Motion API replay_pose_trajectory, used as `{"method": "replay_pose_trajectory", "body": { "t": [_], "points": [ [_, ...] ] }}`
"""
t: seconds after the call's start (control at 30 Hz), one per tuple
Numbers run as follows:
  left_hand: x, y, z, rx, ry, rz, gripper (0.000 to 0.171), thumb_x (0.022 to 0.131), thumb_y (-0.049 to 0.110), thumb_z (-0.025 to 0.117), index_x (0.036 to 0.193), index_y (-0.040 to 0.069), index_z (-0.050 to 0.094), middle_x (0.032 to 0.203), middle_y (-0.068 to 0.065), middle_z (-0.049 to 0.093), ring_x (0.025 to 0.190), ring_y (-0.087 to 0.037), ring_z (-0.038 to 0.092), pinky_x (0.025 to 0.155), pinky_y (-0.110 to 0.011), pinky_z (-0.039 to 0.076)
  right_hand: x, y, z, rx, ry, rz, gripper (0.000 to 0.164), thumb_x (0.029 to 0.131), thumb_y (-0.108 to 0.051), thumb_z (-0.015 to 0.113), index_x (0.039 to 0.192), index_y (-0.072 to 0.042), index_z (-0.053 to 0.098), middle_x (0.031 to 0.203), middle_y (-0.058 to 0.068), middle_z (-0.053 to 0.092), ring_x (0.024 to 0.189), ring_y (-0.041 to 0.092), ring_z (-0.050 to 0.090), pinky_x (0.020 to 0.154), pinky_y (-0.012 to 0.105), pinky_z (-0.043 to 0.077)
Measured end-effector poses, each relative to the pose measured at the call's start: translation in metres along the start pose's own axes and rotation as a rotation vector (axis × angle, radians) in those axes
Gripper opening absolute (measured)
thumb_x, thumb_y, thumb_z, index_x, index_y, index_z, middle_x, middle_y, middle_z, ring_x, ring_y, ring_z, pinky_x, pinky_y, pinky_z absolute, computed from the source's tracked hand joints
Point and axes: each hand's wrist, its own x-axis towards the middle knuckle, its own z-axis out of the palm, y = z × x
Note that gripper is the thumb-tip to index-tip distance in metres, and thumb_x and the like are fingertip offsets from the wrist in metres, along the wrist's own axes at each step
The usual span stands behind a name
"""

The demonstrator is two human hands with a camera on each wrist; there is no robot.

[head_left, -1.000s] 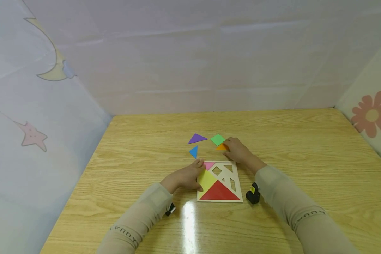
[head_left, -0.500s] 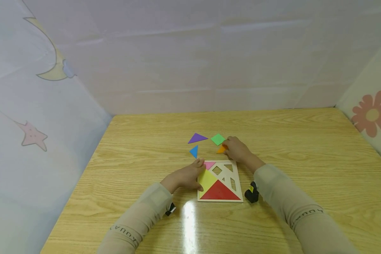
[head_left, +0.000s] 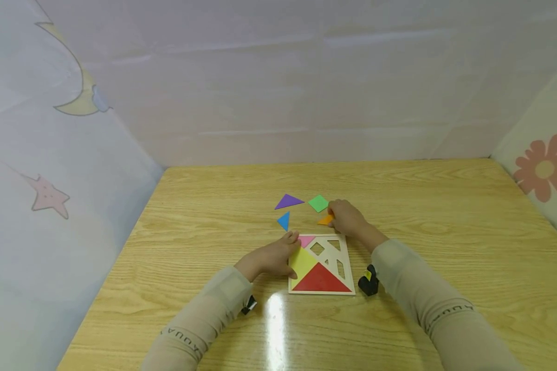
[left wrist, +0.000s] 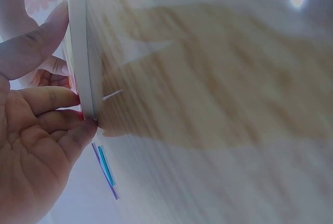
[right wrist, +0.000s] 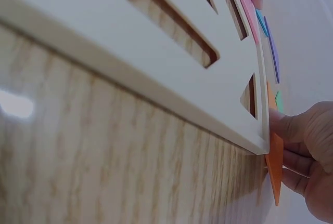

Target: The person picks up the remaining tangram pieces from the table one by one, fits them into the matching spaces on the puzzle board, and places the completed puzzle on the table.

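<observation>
A square wooden tangram tray lies on the table with red, yellow and pink pieces set in it. My left hand rests on its left side, thumb and fingertips spread along the edge and touching it. Beyond the tray's far right corner, my right hand pinches an orange tangram piece. In the right wrist view the orange piece stands tilted between thumb and fingers; its full outline is partly covered.
Behind the tray lie a purple triangle, a blue triangle and a green square. Bare cutouts show in the tray's right half. A pale curtain wall closes off the table's back.
The orange piece has shifted slightly right and turned a little in my right hand, farther from the green square. My left hand and the tray have stayed put.
</observation>
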Motion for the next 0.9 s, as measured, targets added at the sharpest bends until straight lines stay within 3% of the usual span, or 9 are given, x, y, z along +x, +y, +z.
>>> {"method": "replay_pose_trajectory", "body": {
  "t": [0.17, 0.4, 0.9],
  "points": [
    [-0.0010, 0.0005, -0.0007, -0.005, -0.004, -0.005, 0.080, 0.075, 0.027, 0.066, 0.133, -0.006, 0.023, 0.141, -0.018, 0.007, 0.129, -0.027, 0.002, 0.102, -0.028, 0.013, -0.0015, -0.0011, -0.0012, -0.022, -0.021, -0.019, 0.023, 0.076, -0.009, 0.064, 0.096, 0.002, 0.060, 0.084, 0.010, 0.051, 0.078, 0.024, 0.047, 0.067, 0.035, 0.043],
    [0.0002, -0.0005, -0.0001, -0.003, -0.003, -0.003, 0.080, 0.075, 0.027, 0.067, 0.133, -0.006, 0.023, 0.141, -0.018, 0.008, 0.129, -0.027, 0.003, 0.102, -0.028, 0.013, -0.0023, -0.0015, -0.0035, -0.050, -0.021, -0.020, 0.021, 0.075, -0.011, 0.065, 0.093, 0.000, 0.062, 0.079, 0.008, 0.050, 0.073, 0.022, 0.047, 0.061, 0.032, 0.043],
    [0.0009, -0.0009, 0.0000, -0.003, 0.000, 0.002, 0.080, 0.075, 0.028, 0.067, 0.133, -0.006, 0.023, 0.141, -0.019, 0.008, 0.129, -0.028, 0.003, 0.102, -0.028, 0.013, -0.0019, -0.0007, -0.0064, -0.078, -0.031, 0.033, 0.015, 0.078, -0.010, 0.062, 0.092, -0.003, 0.064, 0.079, 0.006, 0.052, 0.071, 0.019, 0.049, 0.063, 0.033, 0.045]
  ]
}}
